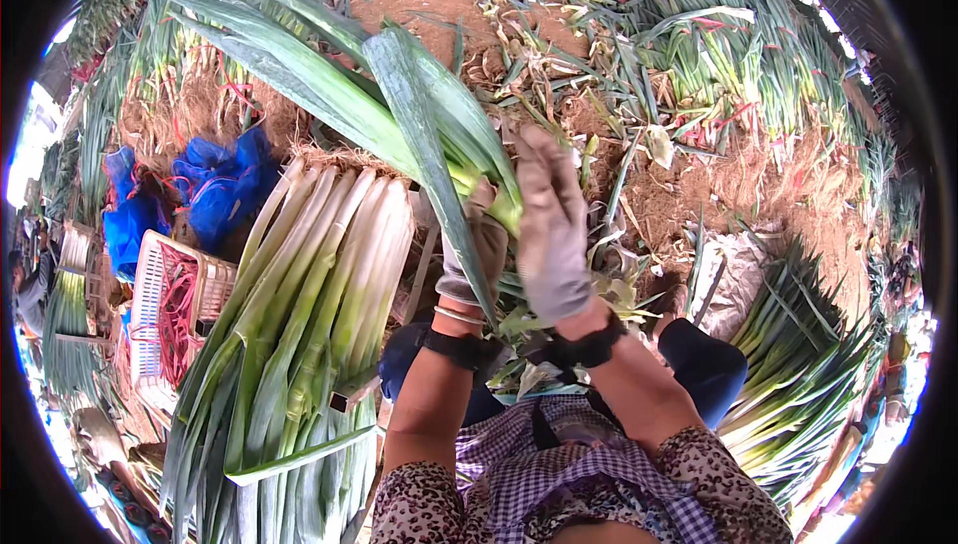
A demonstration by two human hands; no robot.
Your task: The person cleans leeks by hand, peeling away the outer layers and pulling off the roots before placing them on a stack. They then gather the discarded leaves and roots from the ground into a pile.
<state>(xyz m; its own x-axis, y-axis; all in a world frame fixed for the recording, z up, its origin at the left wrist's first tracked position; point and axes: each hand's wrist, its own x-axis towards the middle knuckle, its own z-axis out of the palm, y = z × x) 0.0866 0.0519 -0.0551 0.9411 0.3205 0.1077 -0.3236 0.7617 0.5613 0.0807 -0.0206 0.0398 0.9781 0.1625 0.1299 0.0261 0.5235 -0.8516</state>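
My left hand (475,250), in a pale grey work glove, is closed round the lower stem of a large leek (384,135). The leek's broad green leaves fan out toward the far left, and one leaf (424,145) bends back down across the left wrist. Beside the stem, my right hand (551,230), gloved too, is held with its fingers stretched out and slightly blurred. The leek's root end is hidden between the hands. Just left of my left hand lies a thick row of leeks (329,255), white stems and roots pointing away from me.
A white plastic basket (150,314) holds red ties (180,309); blue plastic bags (215,185) lie behind it. Tied leek bundles (728,65) stand at the far right, and more leeks (798,364) lie at the near right. Peeled leaf scraps (539,65) cover the brown ground ahead.
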